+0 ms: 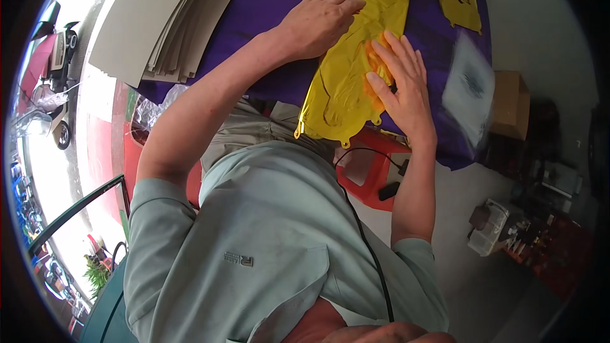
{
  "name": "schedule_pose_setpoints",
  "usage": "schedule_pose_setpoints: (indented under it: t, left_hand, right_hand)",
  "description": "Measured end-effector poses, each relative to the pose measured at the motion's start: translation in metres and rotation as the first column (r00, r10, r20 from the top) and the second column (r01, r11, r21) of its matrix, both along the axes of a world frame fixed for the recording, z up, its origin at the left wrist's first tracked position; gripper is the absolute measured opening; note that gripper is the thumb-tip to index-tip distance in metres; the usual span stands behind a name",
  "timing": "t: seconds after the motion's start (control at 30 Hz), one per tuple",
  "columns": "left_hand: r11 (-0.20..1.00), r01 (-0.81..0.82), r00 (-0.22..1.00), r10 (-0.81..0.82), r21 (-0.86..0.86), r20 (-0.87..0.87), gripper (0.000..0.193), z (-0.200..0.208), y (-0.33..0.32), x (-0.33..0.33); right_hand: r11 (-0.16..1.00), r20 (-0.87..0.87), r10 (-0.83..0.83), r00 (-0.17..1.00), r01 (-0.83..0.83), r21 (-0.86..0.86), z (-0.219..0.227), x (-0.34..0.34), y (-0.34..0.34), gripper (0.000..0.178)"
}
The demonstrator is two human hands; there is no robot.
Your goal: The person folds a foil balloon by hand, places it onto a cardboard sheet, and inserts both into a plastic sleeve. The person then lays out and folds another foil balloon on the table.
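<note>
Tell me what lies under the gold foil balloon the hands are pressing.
The gold foil balloon lies on a purple tablecloth. Left hand and right hand rest flat on top. The cloth directly beneath is hidden.

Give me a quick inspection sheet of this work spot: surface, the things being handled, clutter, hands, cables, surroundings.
Surface: table under a purple cloth.
Job's things: flat gold foil balloon lying on the cloth, its lower end hanging over the near edge.
Clutter: stack of grey card sheets; more gold foil pieces at the far edge; clear plastic sheet.
Hands: left hand and right hand both open, pressed flat on the balloon.
Cables: black cable running down the person's shirt.
Surroundings: red plastic stool, cardboard box, scooter outside.
</note>
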State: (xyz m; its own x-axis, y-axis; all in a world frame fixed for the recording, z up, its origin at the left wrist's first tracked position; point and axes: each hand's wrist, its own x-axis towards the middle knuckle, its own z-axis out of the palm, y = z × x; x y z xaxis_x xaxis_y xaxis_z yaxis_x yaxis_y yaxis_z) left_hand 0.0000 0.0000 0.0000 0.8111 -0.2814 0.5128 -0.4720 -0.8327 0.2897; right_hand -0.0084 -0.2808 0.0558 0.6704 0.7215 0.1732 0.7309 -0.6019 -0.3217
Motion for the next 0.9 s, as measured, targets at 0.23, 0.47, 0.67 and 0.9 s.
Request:
schedule_pose_setpoints:
  t: [0.23,0.47,0.67,0.9]
  left_hand:
    - [1.0,-0.004,1.0,0.004,-0.03,0.009,0.051,0.003,-0.005,-0.005]
    - [0.994,-0.084,0.996,0.083,0.065,0.027,0.067,0.005,-0.013,-0.011]
    - [0.998,0.003,0.999,0.0,0.062,-0.044,0.065,0.016,-0.017,-0.018]
    - [0.988,-0.002,0.999,0.008,0.152,-0.042,0.058,0.015,-0.016,-0.017]
  right_hand:
    - [1.0,0.032,0.017,0.999,-0.016,-0.007,-0.003,0.003,-0.002,0.054]
    - [1.0,0.052,0.028,0.998,-0.027,-0.009,-0.002,0.003,-0.001,0.055]
    - [0.999,0.03,0.049,0.998,-0.05,0.014,-0.001,0.005,-0.002,0.055]
    - [0.986,-0.005,-0.082,0.997,0.081,0.147,-0.014,0.05,0.001,0.058]
